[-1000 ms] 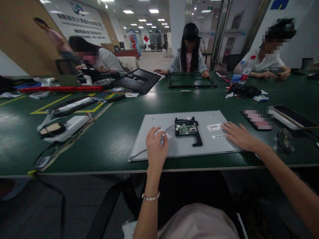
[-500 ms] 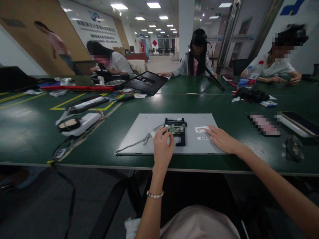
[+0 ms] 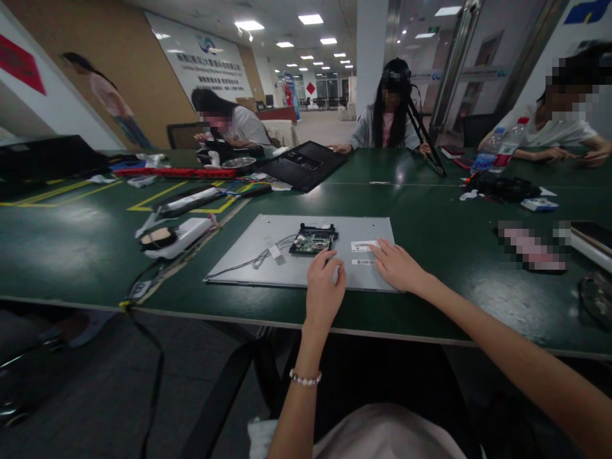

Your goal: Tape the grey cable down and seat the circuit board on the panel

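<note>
A flat grey metal panel [image 3: 253,248] lies on the green table in front of me. On it sit a green circuit board [image 3: 312,242] and its black plastic bracket [image 3: 313,227]; thin grey cables [image 3: 243,262] run left, under a piece of tape. My left hand [image 3: 325,280] is at the near right corner of the board, fingers loosely bent and thumb apart, covering the bracket's lower arm. Whether it touches the bracket I cannot tell. My right hand [image 3: 394,264] lies flat with fingers stretched out, fingertips at the white label [image 3: 362,246] on the panel.
To the left lie a white and black device [image 3: 176,236] and cables. Behind the panel is a large black plastic cover [image 3: 310,166]. Rightwards are a phone [image 3: 530,247], bottles [image 3: 509,145] and a black bundle [image 3: 502,185]. Several people sit around the table; one person [image 3: 108,102] stands beyond.
My left hand has shifted from the board's left side to its near right corner, uncovering the board. My right hand stays at the label. The view has shifted right.
</note>
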Motion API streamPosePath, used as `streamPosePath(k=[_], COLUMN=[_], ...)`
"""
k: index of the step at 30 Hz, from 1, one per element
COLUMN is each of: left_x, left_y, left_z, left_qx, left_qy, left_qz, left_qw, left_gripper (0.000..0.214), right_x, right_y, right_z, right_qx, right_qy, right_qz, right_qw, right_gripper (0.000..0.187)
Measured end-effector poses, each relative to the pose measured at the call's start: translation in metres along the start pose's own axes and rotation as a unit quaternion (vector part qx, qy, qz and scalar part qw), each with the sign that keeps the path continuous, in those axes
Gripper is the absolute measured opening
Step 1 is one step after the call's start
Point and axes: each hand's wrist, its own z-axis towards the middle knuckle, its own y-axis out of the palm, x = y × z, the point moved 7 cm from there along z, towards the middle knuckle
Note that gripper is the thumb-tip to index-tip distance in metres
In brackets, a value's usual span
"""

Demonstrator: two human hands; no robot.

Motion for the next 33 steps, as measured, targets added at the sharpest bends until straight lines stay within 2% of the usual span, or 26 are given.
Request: streamPosePath(k=[5, 17, 26, 30, 33], left_x=[-0.001, -0.003, -0.003, -0.01, -0.028], left_y=[0.002, 0.006, 0.01, 0.008, 0.0], left_z=[0.0, 0.0, 0.007, 0.018, 0.033], left_qx=[-0.011, 0.004, -0.007, -0.014, -0.016], left_qy=[-0.003, 0.022, 0.019, 0.013, -0.008], left_qz=[0.008, 0.011, 0.01, 0.03, 0.101], left_qw=[1.0, 1.0, 1.0, 0.999, 0.995], left_gripper=[0.016, 0.014, 0.015, 0.02, 0.027], right_x=[-0.007, -0.037, -0.038, -0.035, -0.033], right_y=[0.003, 0.008, 0.009, 0.006, 0.004], right_z=[0.017, 0.061, 0.075, 0.077, 0.076], right_qx=[0.002, 0.003, 0.033, 0.053, 0.054], right_qy=[0.0, 0.034, 0.03, 0.028, 0.029], right_qz=[0.006, 0.009, 0.033, 0.05, 0.068], right_qw=[1.0, 0.999, 0.998, 0.997, 0.996], right_gripper=[0.054, 0.053, 0.052, 0.051, 0.051])
